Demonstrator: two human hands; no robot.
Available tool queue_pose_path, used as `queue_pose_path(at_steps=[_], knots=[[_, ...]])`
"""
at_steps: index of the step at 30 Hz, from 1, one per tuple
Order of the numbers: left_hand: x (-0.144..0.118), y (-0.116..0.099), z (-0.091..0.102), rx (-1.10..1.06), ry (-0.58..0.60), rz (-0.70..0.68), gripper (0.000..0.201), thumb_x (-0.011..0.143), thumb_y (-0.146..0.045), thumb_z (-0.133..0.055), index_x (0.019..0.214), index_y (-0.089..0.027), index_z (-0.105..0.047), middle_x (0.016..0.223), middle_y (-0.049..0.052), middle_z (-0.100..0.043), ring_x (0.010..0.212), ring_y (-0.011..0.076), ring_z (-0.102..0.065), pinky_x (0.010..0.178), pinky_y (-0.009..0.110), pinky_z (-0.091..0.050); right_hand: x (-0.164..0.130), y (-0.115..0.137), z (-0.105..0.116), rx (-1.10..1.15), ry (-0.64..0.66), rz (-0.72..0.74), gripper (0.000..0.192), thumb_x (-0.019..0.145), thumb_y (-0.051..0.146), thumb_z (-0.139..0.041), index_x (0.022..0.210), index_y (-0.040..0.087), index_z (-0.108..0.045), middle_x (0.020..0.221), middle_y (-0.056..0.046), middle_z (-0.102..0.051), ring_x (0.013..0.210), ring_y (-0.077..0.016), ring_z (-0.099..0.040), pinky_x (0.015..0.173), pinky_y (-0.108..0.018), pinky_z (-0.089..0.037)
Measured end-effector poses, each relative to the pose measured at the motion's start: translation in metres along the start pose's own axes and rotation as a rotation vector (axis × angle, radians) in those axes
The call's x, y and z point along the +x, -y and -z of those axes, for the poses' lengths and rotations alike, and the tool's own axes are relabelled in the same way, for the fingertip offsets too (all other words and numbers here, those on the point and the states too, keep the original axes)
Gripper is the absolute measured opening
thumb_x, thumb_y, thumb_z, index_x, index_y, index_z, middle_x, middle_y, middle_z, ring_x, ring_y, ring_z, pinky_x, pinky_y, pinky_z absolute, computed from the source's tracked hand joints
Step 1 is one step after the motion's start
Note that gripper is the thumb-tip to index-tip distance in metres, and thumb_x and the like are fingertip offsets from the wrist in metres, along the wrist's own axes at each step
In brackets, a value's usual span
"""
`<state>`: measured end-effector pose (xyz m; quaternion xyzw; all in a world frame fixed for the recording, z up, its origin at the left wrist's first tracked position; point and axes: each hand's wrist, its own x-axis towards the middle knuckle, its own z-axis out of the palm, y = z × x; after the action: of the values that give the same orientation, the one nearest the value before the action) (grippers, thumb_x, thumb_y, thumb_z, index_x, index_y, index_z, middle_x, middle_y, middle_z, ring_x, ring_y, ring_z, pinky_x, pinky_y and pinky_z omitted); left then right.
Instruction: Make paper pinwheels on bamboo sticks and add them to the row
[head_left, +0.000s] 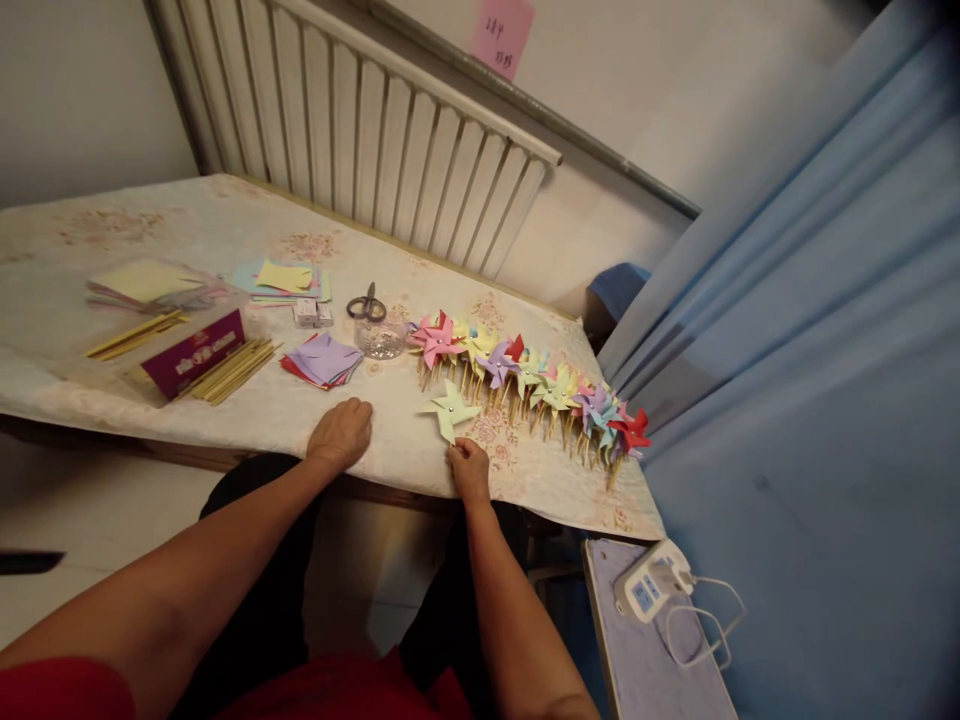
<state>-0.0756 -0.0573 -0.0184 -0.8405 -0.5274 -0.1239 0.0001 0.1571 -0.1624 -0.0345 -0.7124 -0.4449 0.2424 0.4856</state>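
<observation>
Taking your right hand (471, 470) as the clock's centre, its fingers are narrowed on the lower edge of a pale green pinwheel (450, 408), whose four blades spread just beside your fingertips, towards 11 o'clock. Whether it touches the floral tablecloth (405, 450) cannot be told.

Your left hand (341, 435) rests palm down near the table edge, between 9 and 10 o'clock, fingers loosely curled; you cannot tell whether anything is under it.

A crowded row of finished pinwheels (556, 388) on wooden sticks, in pink, yellow, lilac, blue and red, sweeps from about 12 round towards 3 o'clock.

At 11 o'clock lie dark-handled scissors (367, 303), with a clear dish (360, 338) of small shiny pieces just beside them. At 10 o'clock is a lilac-topped paper stack (324, 358). Beyond it, between 9 and 10, lie loose wooden sticks (232, 373) beside a purple label (196, 355).
</observation>
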Motion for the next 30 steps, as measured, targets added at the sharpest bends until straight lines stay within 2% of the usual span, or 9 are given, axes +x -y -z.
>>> queue_pose_path(at_steps=[4, 9, 12, 17, 26, 30], knots=[[0.0, 0.002, -0.001, -0.008, 0.005, 0.006, 0.03, 0.094, -0.019, -0.038, 0.1, -0.014, -0.067, 0.102, 0.017, -0.064, 0.097, 0.0292, -0.059, 0.084, 0.039, -0.04, 0.009, 0.006, -0.001, -0.159, 0.027, 0.031, 0.018, 0.07, 0.02, -0.056, 0.074, 0.021, -0.074, 0.063, 0.001, -0.066, 0.063, -0.017, -0.057, 0.064, -0.027, -0.043], [0.0, 0.002, -0.002, -0.007, 0.002, 0.004, 0.032, 0.095, -0.02, -0.036, 0.101, -0.012, -0.067, 0.102, 0.018, -0.064, 0.096, 0.0298, -0.059, 0.082, 0.04, -0.041, 0.008, 0.011, -0.001, -0.362, 0.002, 0.072, 0.018, 0.073, 0.013, -0.06, 0.08, 0.021, -0.074, 0.077, -0.004, -0.07, 0.077, -0.0208, -0.06, 0.074, -0.03, -0.043], [0.0, 0.001, -0.002, -0.002, 0.008, 0.009, 0.032, 0.096, -0.02, -0.036, 0.102, -0.012, -0.066, 0.103, 0.018, -0.064, 0.097, 0.0294, -0.059, 0.083, 0.039, -0.041, 0.0, 0.012, 0.006, -0.474, 0.011, 0.085, 0.013, 0.074, 0.015, -0.064, 0.082, 0.02, -0.073, 0.077, -0.006, -0.069, 0.076, -0.0214, -0.059, 0.073, -0.031, -0.042], [-0.001, 0.001, -0.001, 0.0, 0.004, 0.009, 0.031, 0.096, -0.02, -0.036, 0.102, -0.012, -0.066, 0.104, 0.017, -0.064, 0.098, 0.0287, -0.06, 0.083, 0.039, -0.041, -0.012, 0.014, 0.014, -0.633, 0.082, 0.109, 0.005, 0.077, 0.017, -0.068, 0.072, 0.019, -0.069, 0.073, -0.005, -0.067, 0.072, -0.02, -0.058, 0.069, -0.029, -0.039], [-0.002, -0.001, 0.003, -0.006, -0.005, 0.014, 0.028, 0.094, -0.018, -0.04, 0.102, -0.011, -0.066, 0.104, 0.016, -0.064, 0.098, 0.0276, -0.06, 0.085, 0.038, -0.042, -0.014, 0.016, 0.002, -0.832, 0.086, 0.108, 0.018, 0.085, 0.007, -0.054, 0.084, 0.012, -0.071, 0.085, -0.014, -0.072, 0.079, -0.0215, -0.063, 0.07, -0.029, -0.04], [-0.002, -0.001, 0.002, 0.008, -0.01, 0.018, 0.029, 0.095, -0.019, -0.039, 0.102, -0.012, -0.066, 0.103, 0.016, -0.064, 0.097, 0.0276, -0.06, 0.083, 0.038, -0.042, -0.015, 0.012, 0.0, -0.846, 0.057, 0.119, 0.016, 0.082, 0.005, -0.056, 0.082, 0.012, -0.071, 0.082, -0.013, -0.072, 0.077, -0.0212, -0.063, 0.069, -0.029, -0.04]])
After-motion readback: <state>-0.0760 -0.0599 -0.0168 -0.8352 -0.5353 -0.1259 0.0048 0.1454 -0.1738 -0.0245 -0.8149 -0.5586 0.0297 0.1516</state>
